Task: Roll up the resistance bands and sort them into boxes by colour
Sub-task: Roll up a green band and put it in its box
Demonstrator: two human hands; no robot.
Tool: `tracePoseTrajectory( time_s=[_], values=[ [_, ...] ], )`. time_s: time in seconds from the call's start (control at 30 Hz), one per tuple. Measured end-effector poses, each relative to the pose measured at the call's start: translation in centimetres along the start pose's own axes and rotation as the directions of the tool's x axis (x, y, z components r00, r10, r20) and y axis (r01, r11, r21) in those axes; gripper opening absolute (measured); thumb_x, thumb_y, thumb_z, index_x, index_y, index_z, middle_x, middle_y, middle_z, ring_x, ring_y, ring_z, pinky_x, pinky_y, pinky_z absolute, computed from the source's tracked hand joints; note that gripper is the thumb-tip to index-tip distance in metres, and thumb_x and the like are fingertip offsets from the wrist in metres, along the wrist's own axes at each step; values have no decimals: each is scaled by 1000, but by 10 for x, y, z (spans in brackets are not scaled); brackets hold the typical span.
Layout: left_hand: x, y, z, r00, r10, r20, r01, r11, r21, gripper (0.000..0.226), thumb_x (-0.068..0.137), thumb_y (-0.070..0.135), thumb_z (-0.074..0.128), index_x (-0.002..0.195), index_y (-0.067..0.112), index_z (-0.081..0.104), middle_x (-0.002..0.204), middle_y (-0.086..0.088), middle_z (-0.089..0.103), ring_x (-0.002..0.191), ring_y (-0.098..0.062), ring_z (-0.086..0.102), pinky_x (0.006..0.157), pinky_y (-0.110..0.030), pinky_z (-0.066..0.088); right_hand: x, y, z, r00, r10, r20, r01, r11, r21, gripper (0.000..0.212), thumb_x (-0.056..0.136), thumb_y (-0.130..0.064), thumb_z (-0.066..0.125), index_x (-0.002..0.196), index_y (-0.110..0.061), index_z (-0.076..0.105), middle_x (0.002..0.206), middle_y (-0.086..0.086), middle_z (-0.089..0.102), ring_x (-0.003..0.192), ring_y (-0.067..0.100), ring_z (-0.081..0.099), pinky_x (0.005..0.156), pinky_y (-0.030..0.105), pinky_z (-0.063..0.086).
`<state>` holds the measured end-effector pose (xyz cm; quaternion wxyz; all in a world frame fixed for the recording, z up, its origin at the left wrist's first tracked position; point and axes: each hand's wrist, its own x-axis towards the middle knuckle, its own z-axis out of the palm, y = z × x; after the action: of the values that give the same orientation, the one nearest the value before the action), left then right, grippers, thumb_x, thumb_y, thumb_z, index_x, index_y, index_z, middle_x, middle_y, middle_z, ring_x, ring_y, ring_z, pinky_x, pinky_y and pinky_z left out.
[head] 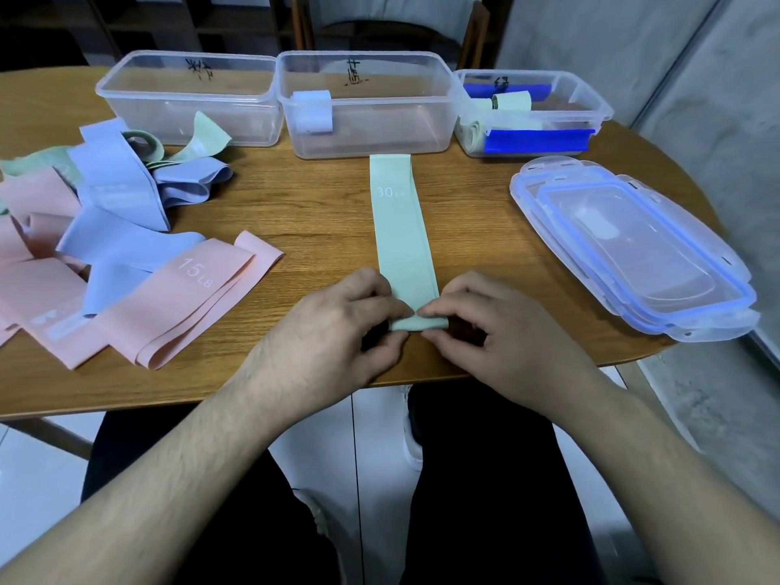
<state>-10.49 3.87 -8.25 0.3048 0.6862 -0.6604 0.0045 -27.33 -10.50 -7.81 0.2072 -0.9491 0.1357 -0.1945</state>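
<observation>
A mint green band [401, 230] marked 30 LB lies flat and straight on the wooden table [304, 204], pointing away from me. Its near end is folded over into a small roll. My left hand [337, 331] and my right hand [494, 331] both pinch that rolled end with fingertips and thumbs. Three clear boxes stand at the back: the left box [126, 84] holds nothing I can see, the middle box [443, 99] has a rolled light blue band [312, 111], the right box [599, 107] has rolled green bands [510, 101].
A loose heap of pink bands [169, 314], light blue bands [114, 183] and green bands [207, 137] covers the table's left side. Stacked clear lids with blue seals [633, 251] lie at the right edge. A chair stands behind the boxes.
</observation>
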Motion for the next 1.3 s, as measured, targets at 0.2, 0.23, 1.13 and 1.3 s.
tracePoseTrajectory(
  time_s=[0.2,0.23,1.13,1.3],
  values=[
    [3,2,0,999,-13,40,12,1000,18,29,90,31,53,108,17,71,87,6,60,76,-11,57,70,-22,46,3,-8,-6,991,82,103,-80,997,-23,19,94,-34,62,112,-30,67,84,-17,48,85,-1,45,72,12,31],
    [4,3,0,999,-21,46,20,999,25,30,90,31,51,108,17,70,85,6,60,76,-12,57,69,-24,46,4,-10,-5,990,87,107,-87,996,-8,17,93,-32,63,110,-28,66,82,-18,47,84,-3,45,71,11,31],
    [4,23,1,980,-198,-9,198,977,74,17,97,31,58,106,19,66,94,4,60,88,-20,61,72,-26,40,7,-17,-10,975,179,130,-182,983,12,13,94,-28,62,105,-30,69,79,-11,52,76,2,50,68,22,36],
    [-2,27,-4,980,-195,50,191,979,77,21,98,36,52,110,24,64,98,9,59,92,-19,62,78,-36,49,0,-23,-16,958,205,199,-211,977,11,13,96,-35,58,105,-33,68,81,-13,53,75,0,50,63,19,31]
  ],
)
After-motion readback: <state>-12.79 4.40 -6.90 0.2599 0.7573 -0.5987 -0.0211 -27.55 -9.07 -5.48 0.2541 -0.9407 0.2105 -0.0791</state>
